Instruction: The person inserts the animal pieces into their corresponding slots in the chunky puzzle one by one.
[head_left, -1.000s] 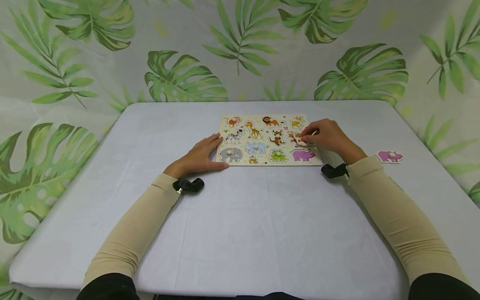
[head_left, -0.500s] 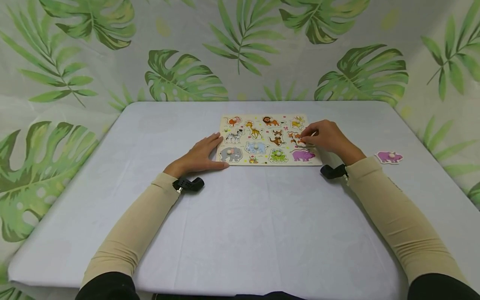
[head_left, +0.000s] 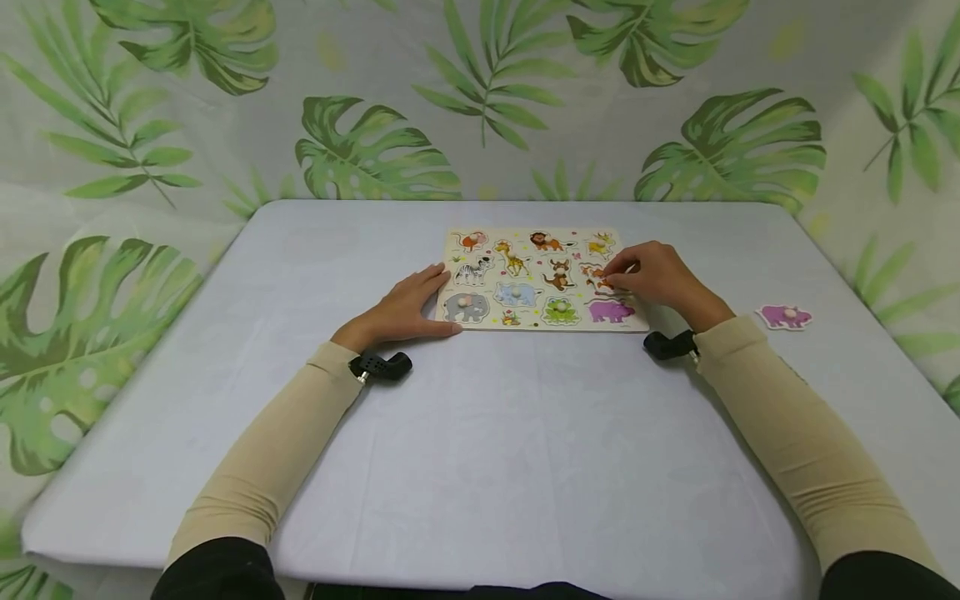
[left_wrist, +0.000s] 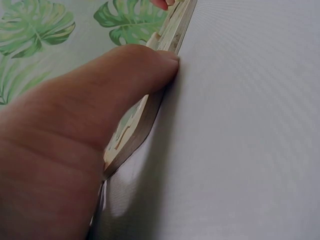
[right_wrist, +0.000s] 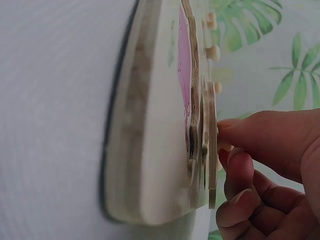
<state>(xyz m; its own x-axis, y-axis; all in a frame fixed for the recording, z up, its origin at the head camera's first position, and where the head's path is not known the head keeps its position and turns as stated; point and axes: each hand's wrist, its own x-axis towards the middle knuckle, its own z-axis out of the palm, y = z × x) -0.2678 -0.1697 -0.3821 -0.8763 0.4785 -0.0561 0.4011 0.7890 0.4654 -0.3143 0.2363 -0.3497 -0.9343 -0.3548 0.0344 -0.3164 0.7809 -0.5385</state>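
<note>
A wooden animal puzzle board lies flat near the far side of the table. My left hand braces its near left corner, fingers along the left side; in the left wrist view the thumb presses the front edge. At the board's right side my right hand pinches the small knob of an orange tiger puzzle piece. In the right wrist view that piece stands slightly proud of the board, over its slot. The knob is mostly hidden by the fingertips. Below it shows the purple hippo slot, without a knob.
A purple hippo piece with a knob lies loose on the white tablecloth, right of my right wrist. Other knobbed pieces, such as the elephant and frog, sit in the board. A leaf-patterned cloth hangs behind the table.
The tiger piece shifts only slightly under my right fingers, over the same slot. My left hand stays at the board's corner. The whole head view has moved a little.
</note>
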